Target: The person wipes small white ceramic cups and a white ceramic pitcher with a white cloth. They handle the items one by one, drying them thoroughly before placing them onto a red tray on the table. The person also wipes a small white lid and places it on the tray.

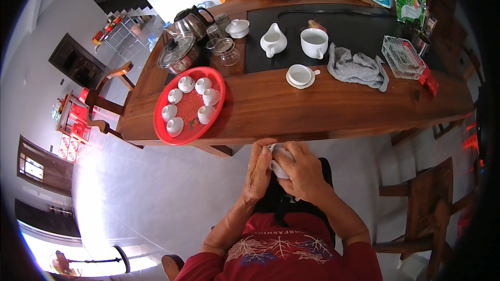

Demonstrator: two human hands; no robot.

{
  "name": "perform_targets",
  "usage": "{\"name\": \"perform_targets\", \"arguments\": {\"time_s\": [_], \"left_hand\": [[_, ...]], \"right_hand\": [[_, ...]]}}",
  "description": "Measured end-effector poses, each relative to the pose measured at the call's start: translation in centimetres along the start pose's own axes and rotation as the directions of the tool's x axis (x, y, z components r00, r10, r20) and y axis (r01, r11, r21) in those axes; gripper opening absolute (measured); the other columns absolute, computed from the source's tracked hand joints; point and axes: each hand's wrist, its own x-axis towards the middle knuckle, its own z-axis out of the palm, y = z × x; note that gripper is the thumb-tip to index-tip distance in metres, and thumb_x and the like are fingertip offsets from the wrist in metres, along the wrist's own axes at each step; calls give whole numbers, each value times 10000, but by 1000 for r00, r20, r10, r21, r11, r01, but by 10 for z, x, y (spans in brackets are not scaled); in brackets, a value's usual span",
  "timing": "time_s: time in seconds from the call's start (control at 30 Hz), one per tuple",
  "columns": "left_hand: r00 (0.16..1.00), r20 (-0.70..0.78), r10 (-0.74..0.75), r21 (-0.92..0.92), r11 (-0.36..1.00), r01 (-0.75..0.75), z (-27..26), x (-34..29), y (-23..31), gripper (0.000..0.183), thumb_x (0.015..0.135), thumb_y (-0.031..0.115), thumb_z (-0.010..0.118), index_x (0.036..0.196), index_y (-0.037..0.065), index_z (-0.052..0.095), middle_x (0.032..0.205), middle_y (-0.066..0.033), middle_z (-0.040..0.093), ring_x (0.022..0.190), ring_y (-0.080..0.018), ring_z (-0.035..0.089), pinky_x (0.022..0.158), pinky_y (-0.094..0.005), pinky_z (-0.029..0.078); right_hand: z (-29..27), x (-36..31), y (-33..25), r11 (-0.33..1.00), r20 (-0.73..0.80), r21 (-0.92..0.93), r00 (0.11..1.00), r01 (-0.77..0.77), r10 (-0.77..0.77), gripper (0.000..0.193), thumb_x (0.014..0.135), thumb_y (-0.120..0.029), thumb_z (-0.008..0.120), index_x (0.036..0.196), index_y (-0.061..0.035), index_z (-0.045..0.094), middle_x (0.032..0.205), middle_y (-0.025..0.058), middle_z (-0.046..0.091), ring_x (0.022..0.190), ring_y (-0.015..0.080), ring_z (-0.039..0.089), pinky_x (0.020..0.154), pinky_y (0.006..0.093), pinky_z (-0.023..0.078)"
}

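Just off the table's near edge, over my lap, my left hand (257, 173) is wrapped round the outside of a small white teacup (272, 148). My right hand (303, 173) closes on the same cup from the other side. Between the hands shows a whitish patch; whether it is all cup or partly a cloth, I cannot tell. On the table to the left, a red round tray (163, 124) carries several small white teacups (175, 126), most of them bottom up around its rim.
Beyond lie a white bowl on a saucer (299, 76), a white pitcher (273, 40), a white cup (314, 43), a grey cloth (357, 67) and a clear glass tray (403, 57). A lidded pot (178, 54), kettle (190, 21) and glass jar (227, 52) stand left. Wooden chairs flank the table.
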Motion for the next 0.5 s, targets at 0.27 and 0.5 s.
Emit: {"name": "perform_targets", "arguments": {"time_s": [0.27, 0.5], "left_hand": [[996, 84, 19, -10, 1000, -18, -1, 3, 9, 374, 993, 330, 320, 1185, 35, 448, 1019, -60, 535, 936, -131, 515, 832, -257, 419], [998, 38, -49, -227, 972, 56, 2, 3, 4, 318, 1004, 291, 346, 1182, 54, 462, 969, -21, 519, 887, -97, 486, 813, -235, 397]], "right_hand": [[9, -7, 11, 870, 19, 492, 1000, -10, 0, 349, 691, -97, 680, 1024, -27, 605, 1039, 124, 506, 877, 300, 552, 714, 394, 475], [20, 0, 9, 968, -164, -212, 971, 137, -173, 338, 645, -118, 712, 967, -54, 633, 964, 74, 533, 775, 223, 529, 617, 344, 461]]}}
